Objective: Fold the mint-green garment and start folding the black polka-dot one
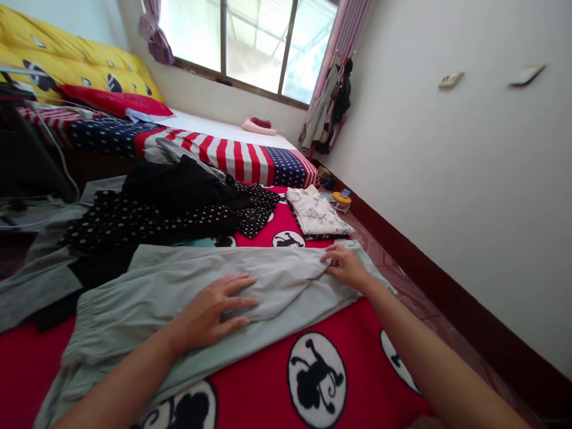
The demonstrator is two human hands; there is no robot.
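Left hand [210,313] flat, fingers spread on grey trousers [179,292]; right hand [346,265] pinches their far edge. Uneven pull could wrinkle them.

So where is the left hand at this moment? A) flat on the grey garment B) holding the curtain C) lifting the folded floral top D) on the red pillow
A: the left hand lies palm down, fingers spread, on the grey garment.
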